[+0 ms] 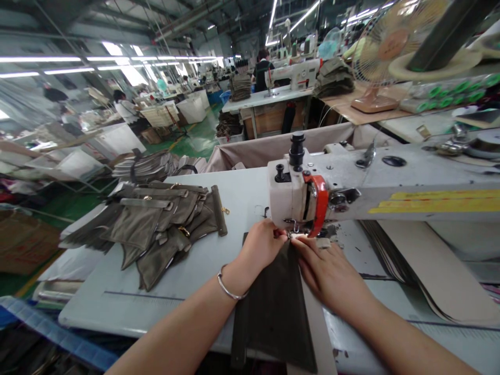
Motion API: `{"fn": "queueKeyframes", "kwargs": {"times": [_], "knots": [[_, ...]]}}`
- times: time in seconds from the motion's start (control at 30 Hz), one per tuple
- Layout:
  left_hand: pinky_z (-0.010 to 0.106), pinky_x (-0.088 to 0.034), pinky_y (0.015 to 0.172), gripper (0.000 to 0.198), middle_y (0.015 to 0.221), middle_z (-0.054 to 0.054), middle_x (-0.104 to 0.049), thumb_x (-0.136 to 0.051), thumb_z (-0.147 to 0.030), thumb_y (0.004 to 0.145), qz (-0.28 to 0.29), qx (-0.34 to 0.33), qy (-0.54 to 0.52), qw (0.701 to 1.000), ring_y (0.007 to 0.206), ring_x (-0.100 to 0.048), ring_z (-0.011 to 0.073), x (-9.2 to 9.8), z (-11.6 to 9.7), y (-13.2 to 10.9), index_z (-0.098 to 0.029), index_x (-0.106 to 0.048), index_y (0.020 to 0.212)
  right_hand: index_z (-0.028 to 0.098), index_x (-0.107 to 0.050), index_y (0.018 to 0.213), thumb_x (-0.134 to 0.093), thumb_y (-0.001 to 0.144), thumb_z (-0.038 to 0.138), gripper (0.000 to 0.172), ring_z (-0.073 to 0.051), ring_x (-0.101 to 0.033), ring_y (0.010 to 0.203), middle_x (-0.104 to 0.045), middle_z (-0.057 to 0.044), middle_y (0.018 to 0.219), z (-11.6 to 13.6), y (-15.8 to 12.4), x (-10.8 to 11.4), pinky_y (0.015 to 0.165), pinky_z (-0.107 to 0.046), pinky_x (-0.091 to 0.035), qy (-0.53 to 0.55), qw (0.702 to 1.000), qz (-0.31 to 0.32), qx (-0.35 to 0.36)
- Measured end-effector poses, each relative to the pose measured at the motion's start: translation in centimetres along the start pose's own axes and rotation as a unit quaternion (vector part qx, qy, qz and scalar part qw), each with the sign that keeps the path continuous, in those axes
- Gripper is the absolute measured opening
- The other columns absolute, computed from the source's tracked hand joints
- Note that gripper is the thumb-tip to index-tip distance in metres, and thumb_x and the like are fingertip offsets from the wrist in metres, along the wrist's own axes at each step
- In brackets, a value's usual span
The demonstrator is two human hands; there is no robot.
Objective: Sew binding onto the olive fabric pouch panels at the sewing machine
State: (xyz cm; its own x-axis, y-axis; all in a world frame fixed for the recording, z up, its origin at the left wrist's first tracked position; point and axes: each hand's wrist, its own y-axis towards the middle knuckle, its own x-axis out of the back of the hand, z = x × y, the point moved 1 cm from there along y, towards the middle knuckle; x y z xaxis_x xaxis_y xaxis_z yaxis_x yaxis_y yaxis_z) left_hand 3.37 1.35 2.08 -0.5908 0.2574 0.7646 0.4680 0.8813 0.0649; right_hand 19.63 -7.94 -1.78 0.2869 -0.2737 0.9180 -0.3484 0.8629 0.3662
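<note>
A: Grip first. What are the hands doing?
B: Left hand (pixel 262 245): thumb and fingertips pinched together, apparently on the top edge of the dark cloth (pixel 279 307). Exact pinch point too small to read. Right hand (pixel 326 265): laid palm-down, fingers stretched toward the left fingertips, pressing the cloth's right side.
A: And the cloth itself?
B: Top end at the needle area of the sewing machine (pixel 292 192), the rest running down toward the person, past the table's near edge. A pale strip (pixel 318 333) shows along its right side.
A: Handling?
B: Likely light, bendy but with some body — not fragile, not very slippery. Best hold: pinch the edge near the needle, flat palm on the side, fingertips clear of the needle.
A: Surface?
B: Smooth pale table (pixel 242 190). Brown fabric pieces (pixel 144 219) heaped on the left, some with metal fittings; pale panels (pixel 433 260) stacked on the right, under the machine's arm.
A: Room?
B: Big workshop — green floor (pixel 199 133), strip lights overhead, a fan (pixel 394 44), another machine (pixel 292 75) ahead, a co-worker (pixel 261 73) beside it.
</note>
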Motion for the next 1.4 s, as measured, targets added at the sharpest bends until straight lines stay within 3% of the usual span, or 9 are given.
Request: {"fn": "queueKeyframes", "kwargs": {"times": [0.13, 0.2, 0.3, 0.43, 0.77, 0.9, 1.0, 1.17, 1.4], "knots": [[0.026, -0.044, 0.062, 0.012, 0.075, 0.004, -0.069, -0.058, -0.013, 0.081, -0.008, 0.001, 0.026, 1.0, 0.069, -0.063, 0.0179, -0.1, -0.1, -0.1, -0.016, -0.069, 0.078, 0.015, -0.045, 0.137, -0.045, 0.096, 0.025, 0.042, -0.028, -0.053, 0.113, -0.055, -0.014, 0.132, -0.1, -0.1, 0.1, 0.09, -0.044, -0.041, 0.007, 1.0, 0.0, 0.001], [0.03, -0.048, 0.071, 0.01, 0.084, 0.006, -0.07, -0.059, -0.013, 0.083, -0.028, -0.016, 0.052, 0.998, 0.079, -0.064, 0.0205, 0.0, -0.3, -0.7, -0.016, -0.069, 0.082, 0.016, -0.049, 0.133, -0.045, 0.096, 0.025, 0.038, -0.027, -0.053, 0.112, -0.054, -0.013, 0.132, -0.1, -0.2, 0.2, 0.091, -0.043, -0.041, 0.015, 1.0, -0.002, 0.006], [0.037, -0.047, 0.091, 0.01, 0.1, 0.006, -0.069, -0.058, -0.016, 0.088, -0.024, -0.103, 0.105, 0.989, 0.1, -0.061, 0.0236, 0.2, -0.8, -2.4, -0.018, -0.068, 0.09, 0.019, -0.051, 0.131, -0.044, 0.096, 0.024, 0.036, -0.026, -0.053, 0.112, -0.054, -0.011, 0.133, -0.2, -0.3, 0.4, 0.091, -0.042, -0.041, 0.024, 1.0, 0.002, 0.011], [0.038, -0.044, 0.103, 0.021, 0.117, 0.007, -0.065, -0.049, -0.016, 0.095, 0.022, -0.19, 0.154, 0.969, 0.112, -0.057, 0.022, 0.2, -0.8, -4.4, -0.016, -0.062, 0.112, 0.02, -0.049, 0.135, -0.045, 0.096, 0.023, 0.039, -0.027, -0.053, 0.112, -0.055, -0.011, 0.132, -0.1, -0.4, 0.3, 0.091, -0.043, -0.041, 0.017, 1.0, 0.013, 0.006], [0.039, -0.043, 0.109, 0.026, 0.126, 0.009, -0.062, -0.044, -0.015, 0.097, -0.005, -0.214, 0.186, 0.959, 0.122, -0.054, 0.0212, -0.4, -0.3, -4.8, -0.012, -0.058, 0.12, 0.021, -0.048, 0.136, -0.046, 0.095, 0.021, 0.041, -0.025, -0.053, 0.109, -0.056, -0.01, 0.129, 0.2, -0.7, 0.7, 0.092, -0.043, -0.041, 0.02, 1.0, 0.021, -0.003], [0.047, -0.032, 0.116, 0.038, 0.141, 0.01, -0.051, -0.052, -0.027, 0.096, 0.055, -0.197, 0.168, 0.964, 0.135, -0.042, 0.0246, 0.8, -0.8, -7.2, -0.014, -0.051, 0.131, 0.021, -0.05, 0.135, -0.049, 0.094, 0.023, 0.041, -0.025, -0.05, 0.114, -0.054, -0.009, 0.129, 1.8, -3.1, 1.7, 0.095, -0.044, -0.042, 0.025, 0.999, 0.027, -0.002], [0.049, -0.025, 0.119, 0.052, 0.14, 0.008, -0.053, -0.058, -0.049, 0.09, 0.134, -0.251, 0.131, 0.95, 0.135, -0.042, 0.0256, 1.2, -1.3, -10.9, -0.018, -0.052, 0.131, 0.021, -0.051, 0.135, -0.05, 0.092, 0.022, 0.043, -0.024, -0.05, 0.115, -0.053, -0.009, 0.131, 3.1, -6.1, 2.2, 0.094, -0.04, -0.044, 0.03, 0.999, 0.013, 0.026], [0.036, -0.025, 0.12, 0.022, 0.121, 0.001, -0.067, -0.058, -0.03, 0.093, 0.064, -0.346, 0.111, 0.929, 0.126, -0.052, 0.0173, -0.1, -1.3, -15.1, -0.019, -0.064, 0.111, 0.021, -0.05, 0.138, -0.051, 0.09, 0.021, 0.048, -0.023, -0.051, 0.118, -0.055, -0.008, 0.132, 3.8, -8.6, 2.4, 0.092, -0.036, -0.046, 0.02, 0.997, -0.006, 0.069], [0.036, -0.027, 0.119, 0.021, 0.124, 0.003, -0.064, -0.051, -0.022, 0.097, 0.105, -0.307, 0.116, 0.939, 0.126, -0.051, 0.0153, 0.4, -2.0, -14.3, -0.019, -0.061, 0.115, 0.02, -0.056, 0.131, -0.048, 0.092, 0.02, 0.04, -0.022, -0.055, 0.113, -0.059, -0.009, 0.126, 3.7, -7.4, 3.0, 0.089, -0.035, -0.048, 0.018, 0.997, -0.013, 0.076]]}}
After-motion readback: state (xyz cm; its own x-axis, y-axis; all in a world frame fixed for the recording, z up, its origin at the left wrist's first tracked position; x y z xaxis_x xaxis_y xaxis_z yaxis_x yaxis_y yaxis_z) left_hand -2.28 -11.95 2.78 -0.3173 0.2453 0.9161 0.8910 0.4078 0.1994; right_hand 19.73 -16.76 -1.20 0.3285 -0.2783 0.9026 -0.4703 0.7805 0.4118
